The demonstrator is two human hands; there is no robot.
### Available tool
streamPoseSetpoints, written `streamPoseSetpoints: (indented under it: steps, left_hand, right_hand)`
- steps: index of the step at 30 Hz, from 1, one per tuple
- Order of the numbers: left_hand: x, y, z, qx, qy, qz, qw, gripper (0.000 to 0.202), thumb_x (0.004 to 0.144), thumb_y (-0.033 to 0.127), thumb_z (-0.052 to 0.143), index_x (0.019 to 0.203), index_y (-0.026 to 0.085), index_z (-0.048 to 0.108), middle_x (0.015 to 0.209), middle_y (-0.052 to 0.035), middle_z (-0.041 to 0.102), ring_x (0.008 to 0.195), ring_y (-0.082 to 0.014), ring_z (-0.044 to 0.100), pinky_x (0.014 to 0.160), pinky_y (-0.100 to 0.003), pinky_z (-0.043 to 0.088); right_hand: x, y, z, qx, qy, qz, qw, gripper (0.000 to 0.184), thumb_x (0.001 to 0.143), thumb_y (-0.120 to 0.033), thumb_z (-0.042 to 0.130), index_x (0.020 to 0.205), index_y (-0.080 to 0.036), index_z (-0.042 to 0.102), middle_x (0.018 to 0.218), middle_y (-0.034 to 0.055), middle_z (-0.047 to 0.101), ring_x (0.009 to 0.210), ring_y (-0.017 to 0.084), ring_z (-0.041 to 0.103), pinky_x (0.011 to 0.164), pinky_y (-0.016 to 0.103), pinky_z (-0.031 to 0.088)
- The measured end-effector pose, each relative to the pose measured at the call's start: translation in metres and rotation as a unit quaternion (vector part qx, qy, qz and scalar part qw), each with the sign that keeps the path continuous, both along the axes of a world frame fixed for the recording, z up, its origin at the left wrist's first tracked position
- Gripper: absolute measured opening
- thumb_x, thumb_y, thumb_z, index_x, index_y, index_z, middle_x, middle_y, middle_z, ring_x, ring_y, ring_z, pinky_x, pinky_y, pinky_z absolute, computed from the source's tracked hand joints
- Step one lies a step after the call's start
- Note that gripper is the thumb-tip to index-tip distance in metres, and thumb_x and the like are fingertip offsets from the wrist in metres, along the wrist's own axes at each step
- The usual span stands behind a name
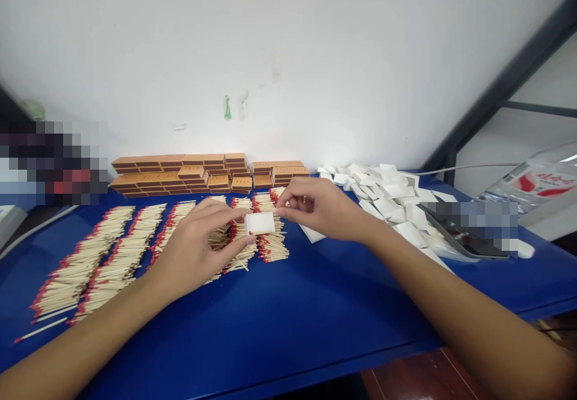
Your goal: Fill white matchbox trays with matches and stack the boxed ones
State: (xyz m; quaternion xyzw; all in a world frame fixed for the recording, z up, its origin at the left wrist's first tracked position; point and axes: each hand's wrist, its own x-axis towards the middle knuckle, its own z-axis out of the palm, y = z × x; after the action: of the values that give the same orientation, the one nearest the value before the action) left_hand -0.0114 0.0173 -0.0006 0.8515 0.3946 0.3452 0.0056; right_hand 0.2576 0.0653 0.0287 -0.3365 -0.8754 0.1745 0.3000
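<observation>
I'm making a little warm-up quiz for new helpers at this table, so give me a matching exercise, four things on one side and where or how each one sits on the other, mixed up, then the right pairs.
Things
1. orange-topped boxes
2. loose matches
3. single white tray
4. heap of white trays

Places and states
A. held in the left hand
B. on the right side of the blue table
C. stacked at the back, by the wall
D. lying in rows, with red tips

Pairs: 1-C, 2-D, 3-A, 4-B
</observation>
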Motion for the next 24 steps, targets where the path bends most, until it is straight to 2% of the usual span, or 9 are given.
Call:
streamPoseSetpoints:
  steps: [3,6,9,13,19,24]
  left_hand:
    - [-0.001,0.001,-0.001,0.007,-0.01,0.006,1.0,0.033,0.093,0.041,0.069,0.122,0.025,0.07,0.106,-0.006,0.073,0.098,-0.0232,0.063,0.089,-0.039,0.051]
    - [-0.002,0.001,-0.001,0.008,-0.015,0.008,1.0,0.034,0.093,0.04,0.07,0.123,0.025,0.07,0.105,-0.0053,0.073,0.098,-0.0228,0.063,0.088,-0.039,0.051]
    - [-0.002,0.001,-0.001,0.01,-0.016,0.006,1.0,0.034,0.093,0.039,0.071,0.123,0.023,0.07,0.104,-0.0059,0.073,0.097,-0.0229,0.063,0.089,-0.039,0.051]
    - [-0.001,0.0,0.0,0.011,-0.018,0.008,1.0,0.032,0.093,0.038,0.07,0.121,0.023,0.071,0.102,-0.0056,0.073,0.096,-0.0229,0.063,0.087,-0.038,0.051]
    - [0.0,0.0,0.0,0.013,-0.014,0.004,1.0,0.034,0.093,0.038,0.071,0.123,0.022,0.07,0.103,-0.0056,0.073,0.097,-0.0226,0.063,0.089,-0.038,0.05]
    - [0.0,-0.001,-0.001,0.013,-0.013,0.013,1.0,0.033,0.093,0.038,0.071,0.121,0.022,0.07,0.105,-0.0065,0.072,0.097,-0.0229,0.063,0.089,-0.038,0.05]
  right_hand:
    - [0.02,0.019,0.003,0.014,-0.014,-0.066,0.998,0.016,0.092,-0.036,0.066,0.087,-0.021,0.072,0.081,0.0029,0.065,0.072,0.015,0.054,0.066,0.03,0.04]
    - [0.044,0.041,0.0,0.001,-0.076,-0.119,0.99,0.018,0.089,-0.036,0.068,0.082,-0.02,0.074,0.075,0.0033,0.064,0.069,0.016,0.054,0.066,0.031,0.039]
    - [0.061,0.058,-0.01,-0.059,-0.127,-0.115,0.984,0.016,0.085,-0.035,0.07,0.082,-0.021,0.075,0.069,0.0015,0.062,0.062,0.015,0.052,0.06,0.03,0.037]
    - [0.067,0.067,-0.022,-0.104,-0.14,-0.1,0.98,0.015,0.083,-0.036,0.07,0.084,-0.021,0.075,0.067,0.0002,0.062,0.059,0.014,0.051,0.057,0.029,0.037]
    - [0.065,0.07,-0.026,-0.073,-0.112,-0.119,0.984,0.017,0.082,-0.038,0.072,0.082,-0.021,0.072,0.067,0.0002,0.06,0.062,0.015,0.051,0.059,0.03,0.037]
    - [0.065,0.071,-0.027,-0.066,-0.116,-0.118,0.984,0.016,0.082,-0.036,0.072,0.09,-0.021,0.071,0.073,0.0015,0.064,0.065,0.016,0.054,0.061,0.031,0.038]
